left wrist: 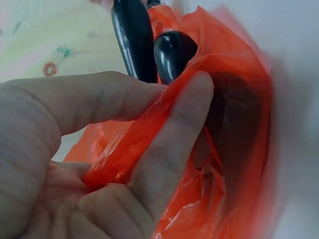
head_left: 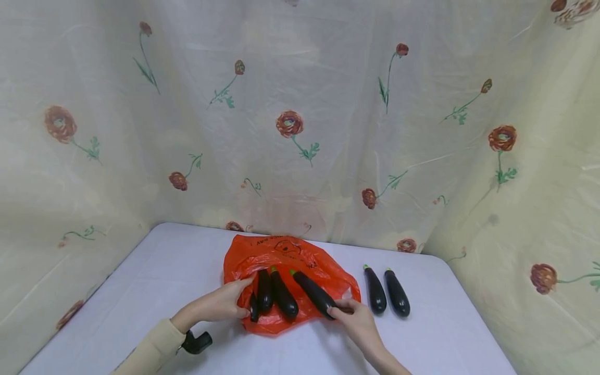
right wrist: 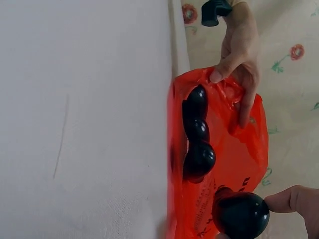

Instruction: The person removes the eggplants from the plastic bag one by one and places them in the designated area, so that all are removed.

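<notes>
Clearly, the work stands partway. Nearest, the left hand (head_left: 229, 299) pinches the rim of the red plastic bag (head_left: 323, 266) with its fingers, the film caught between them in the left wrist view. The right hand (head_left: 360, 320) grasps the rounded end of one eggplant (head_left: 313, 292) between thumb and fingers, its green stem pointing away over the bag; whether any of its length is enclosed, I cannot tell. Just left of it, three eggplants (head_left: 284, 295) lie side by side in the bag's mouth, rounded ends toward the person. Right of the bag, apart from it, two loose eggplants (head_left: 376, 291) lie on the white table (head_left: 436, 346), so these remain outside. Beyond the far edge hangs a floral curtain (head_left: 337, 172).
</notes>
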`<state>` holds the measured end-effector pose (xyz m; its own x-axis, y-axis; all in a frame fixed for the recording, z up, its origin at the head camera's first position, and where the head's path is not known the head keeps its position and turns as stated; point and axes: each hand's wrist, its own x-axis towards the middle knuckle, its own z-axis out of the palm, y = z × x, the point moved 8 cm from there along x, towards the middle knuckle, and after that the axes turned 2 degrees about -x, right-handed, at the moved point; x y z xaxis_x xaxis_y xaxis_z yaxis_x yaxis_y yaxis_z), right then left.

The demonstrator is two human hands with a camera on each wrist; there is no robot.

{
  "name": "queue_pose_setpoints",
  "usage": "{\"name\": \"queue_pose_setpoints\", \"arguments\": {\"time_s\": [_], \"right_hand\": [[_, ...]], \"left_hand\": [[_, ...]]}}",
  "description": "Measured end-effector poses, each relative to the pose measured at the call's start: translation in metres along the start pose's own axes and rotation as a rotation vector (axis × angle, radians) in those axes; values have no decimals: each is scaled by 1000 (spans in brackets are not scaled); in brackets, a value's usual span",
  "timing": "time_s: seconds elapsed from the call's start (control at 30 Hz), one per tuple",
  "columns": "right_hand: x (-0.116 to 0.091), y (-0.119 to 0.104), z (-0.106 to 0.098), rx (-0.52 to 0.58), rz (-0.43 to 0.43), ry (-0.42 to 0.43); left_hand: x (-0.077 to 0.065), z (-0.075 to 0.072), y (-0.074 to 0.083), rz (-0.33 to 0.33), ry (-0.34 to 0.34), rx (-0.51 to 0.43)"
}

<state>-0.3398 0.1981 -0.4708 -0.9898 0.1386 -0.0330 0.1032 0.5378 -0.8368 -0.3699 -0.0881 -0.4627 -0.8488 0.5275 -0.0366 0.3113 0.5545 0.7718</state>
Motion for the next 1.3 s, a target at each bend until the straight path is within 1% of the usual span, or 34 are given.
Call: {"name": "queue_pose_setpoints", "arguments": {"time_s": [0.13,0.37,0.47,0.57,0.77,1.0,1.17,1.3], "right_hand": [[-5,1,-4,45,13,-18],[-9,4,-7,170,35,-50],[-9,6,-9,189,52,-54],[-9,8,-9,188,76,-60],[-8,13,-10,201,117,-92],[-7,21,-14,316,158,-106],[-8,21,-18,342,183,-131],[-10,21,-22,362,203,-124]], "left_hand": [[0,0,2,7,-2,-1],[-1,-1,4,31,0,4],[-2,0,4,31,-1,12],[-2,0,3,16,1,20],[-2,0,3,4,8,17],[-3,0,2,-1,4,15],[-1,0,0,-1,6,16],[0,0,0,15,9,19]]}}
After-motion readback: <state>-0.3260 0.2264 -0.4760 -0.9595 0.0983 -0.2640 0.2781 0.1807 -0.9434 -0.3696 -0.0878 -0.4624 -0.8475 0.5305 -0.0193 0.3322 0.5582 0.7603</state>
